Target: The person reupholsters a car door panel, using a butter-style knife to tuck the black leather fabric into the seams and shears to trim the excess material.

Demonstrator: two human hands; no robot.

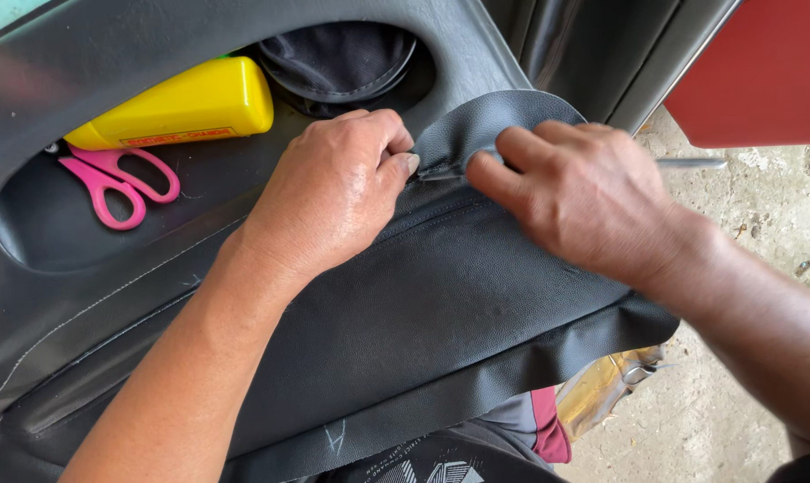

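My left hand [333,192] is curled into a loose fist, thumb and forefinger pinching the raised edge of the dark grey leatherette cover [441,295] right where it folds up at the lip of the door panel [56,107]. My right hand [584,201] sits just to the right of that pinch, fingers bent and pressing down on the same fold, with the fingertips touching the flap from the other side. So both hands meet at one spot, and the flap stands up between them, curving away toward the far right.

The cover spreads from that pinch toward me and to the right, draped over the near edge of the panel, its long side running from lower left to upper right. A stitched seam runs along it the same way, passing under my left wrist. The left hand is the one actually holding the edge; the right looks to be smoothing or holding it down, though I cannot tell whether it grips anything.

Well to the left, in the panel's pocket, lie a yellow bottle [186,105] on its side and pink scissors [114,179] just near of it, touching neither hand.
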